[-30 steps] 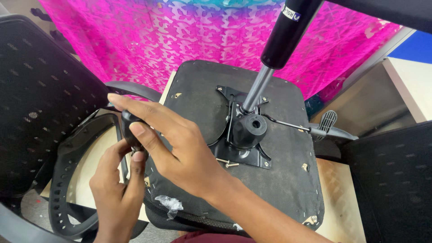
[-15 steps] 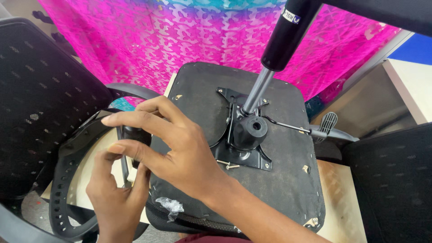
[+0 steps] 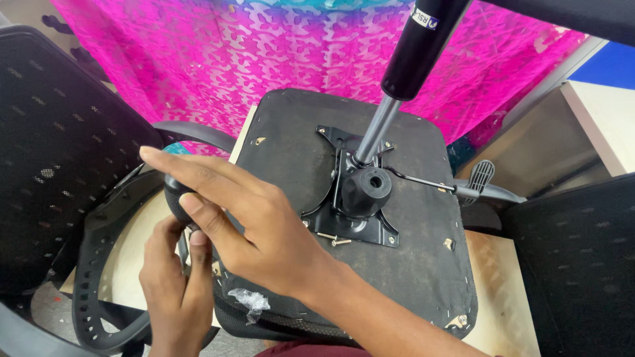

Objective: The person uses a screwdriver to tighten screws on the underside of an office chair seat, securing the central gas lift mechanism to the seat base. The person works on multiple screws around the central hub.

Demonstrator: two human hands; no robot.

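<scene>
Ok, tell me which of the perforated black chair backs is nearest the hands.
The left chair back: its frame runs right beside both hands, while the right chair back stands beyond the upturned seat.

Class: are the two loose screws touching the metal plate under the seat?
Touching. The head view shows both screws lying on the plate's front edge, with no gap beneath them.

Right hand (image 3: 258, 225) over black armrest (image 3: 175, 198), left hand (image 3: 173, 287) beneath, upturned chair seat (image 3: 410, 264), gas cylinder (image 3: 410, 59)

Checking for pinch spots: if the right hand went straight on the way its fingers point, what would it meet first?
Probably the black armrest loop just beyond the right hand, then the mesh chair back; depth is unclear.
</scene>
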